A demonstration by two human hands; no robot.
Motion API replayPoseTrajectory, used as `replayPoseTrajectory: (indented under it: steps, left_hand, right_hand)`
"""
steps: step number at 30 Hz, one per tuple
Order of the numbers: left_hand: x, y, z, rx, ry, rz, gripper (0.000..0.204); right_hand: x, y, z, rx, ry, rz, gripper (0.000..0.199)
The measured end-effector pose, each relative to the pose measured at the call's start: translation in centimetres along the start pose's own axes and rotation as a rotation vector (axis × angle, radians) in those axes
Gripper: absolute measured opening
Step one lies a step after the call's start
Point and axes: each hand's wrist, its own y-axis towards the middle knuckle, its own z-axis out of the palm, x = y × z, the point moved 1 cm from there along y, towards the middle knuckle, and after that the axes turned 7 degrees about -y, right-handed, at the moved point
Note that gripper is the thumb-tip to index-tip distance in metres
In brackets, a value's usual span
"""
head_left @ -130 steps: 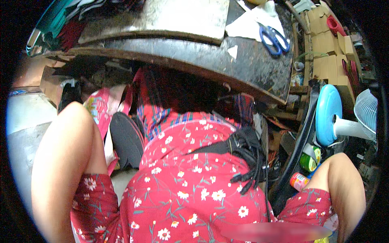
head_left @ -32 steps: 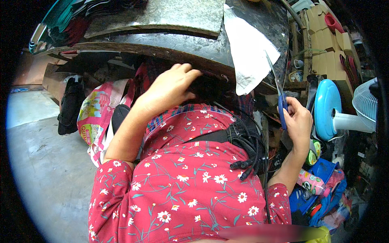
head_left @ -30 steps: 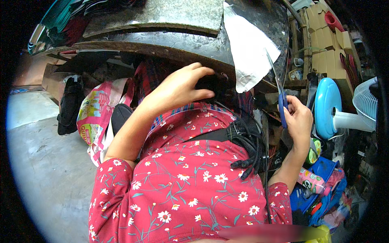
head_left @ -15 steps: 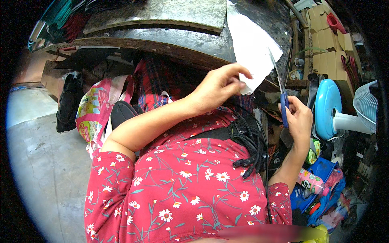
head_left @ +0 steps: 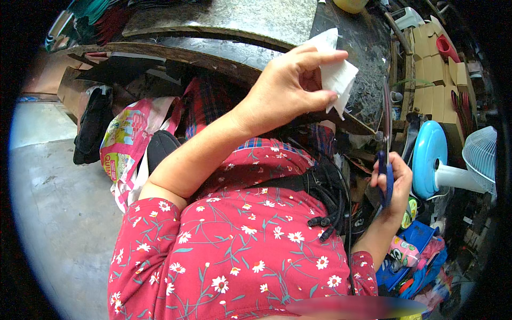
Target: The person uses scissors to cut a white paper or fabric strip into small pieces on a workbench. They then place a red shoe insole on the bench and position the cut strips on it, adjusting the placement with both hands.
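Observation:
My left hand (head_left: 290, 88) reaches over the front edge of the dark table, thumb and fingers curled around a piece of white cloth (head_left: 340, 77). The cloth looks bunched or folded, with pointed corners hanging past my fingertips; part of it is behind the hand. Lower on the right, my right hand (head_left: 396, 184) grips a pair of scissors (head_left: 388, 173) by its dark blue handles. Their blades point up and away from me, apart from the cloth.
A pale board (head_left: 229, 21) lies on the dark tabletop (head_left: 368, 53). On the right stand a blue-and-white fan (head_left: 431, 160), cardboard boxes (head_left: 426, 69) and a blue basket (head_left: 397, 272). A pink printed bag (head_left: 128, 133) hangs at the left. Black cables (head_left: 330, 200) run down my front.
The white cloth, spread out before, is now gathered in my left hand, which has moved up and away. My right hand has drawn the scissors down and to the right, off the cloth.

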Motion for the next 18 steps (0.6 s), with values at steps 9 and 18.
replayPoseTrajectory:
  steps: [9, 18]
  left_hand:
    - [-1.5, 0.6, 0.2, 0.067, -0.058, 0.021, 0.096]
    - [0.8, 0.0, 0.1, -0.081, -0.138, -0.016, 0.100]
  right_hand:
    - [2.1, 1.0, 0.9, 0.400, -0.049, -0.085, 0.072]
    - [2.0, 2.1, 2.3, 0.412, -0.023, -0.090, 0.060]
